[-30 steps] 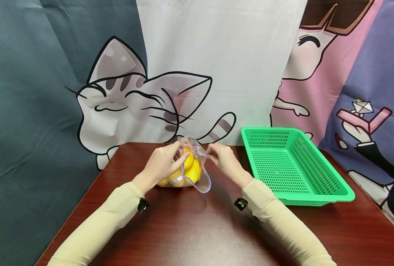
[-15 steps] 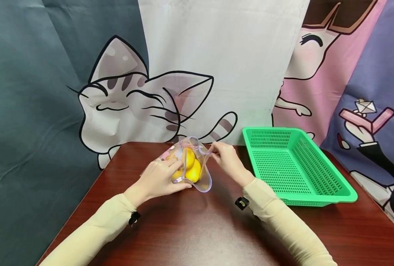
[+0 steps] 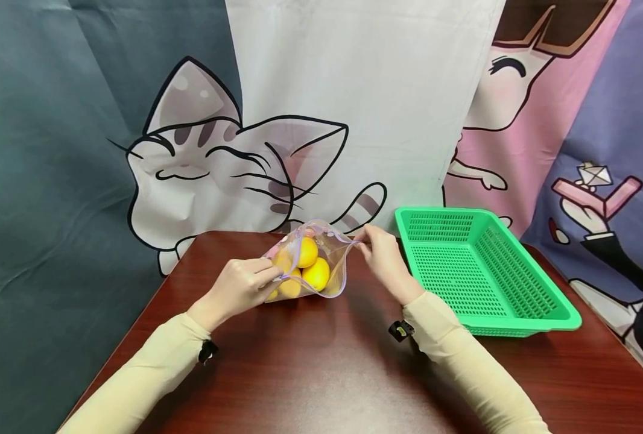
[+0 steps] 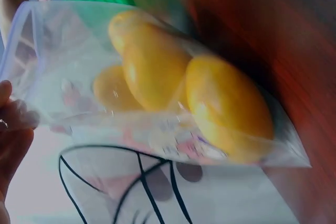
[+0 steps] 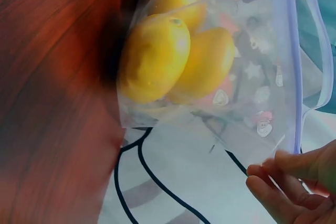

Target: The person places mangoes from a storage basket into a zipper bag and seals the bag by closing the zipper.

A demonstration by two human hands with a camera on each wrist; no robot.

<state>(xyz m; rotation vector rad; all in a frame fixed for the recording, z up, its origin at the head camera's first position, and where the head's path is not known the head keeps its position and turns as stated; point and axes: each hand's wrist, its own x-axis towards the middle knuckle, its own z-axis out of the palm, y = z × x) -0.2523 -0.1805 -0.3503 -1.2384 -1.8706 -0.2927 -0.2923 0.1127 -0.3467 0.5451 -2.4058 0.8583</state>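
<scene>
A clear zip bag [image 3: 339, 248] with a purple rim and printed pictures leans on the table, its mouth spread wide. Several yellow lemons [image 3: 316, 275] lie in its lower part, also visible through the plastic in both wrist views. My left hand [image 3: 241, 284] pinches the rim at the bag's left side; in the left wrist view its fingertips [image 4: 16, 116] meet at the plastic edge. At the opposite corner my right hand [image 3: 382, 256] pinches the rim between thumb and fingers, which the right wrist view shows close beside the purple strip [image 5: 293, 66].
A green perforated plastic basket [image 3: 495, 319] stands on the right of the dark red-brown table [image 3: 321, 374]. Behind the table hangs a cloth backdrop [image 3: 365, 72] printed with cartoon figures.
My left hand has shifted left and down from the bag's upper rim to its left side. My right hand has moved slightly right, and the bag mouth is wider.
</scene>
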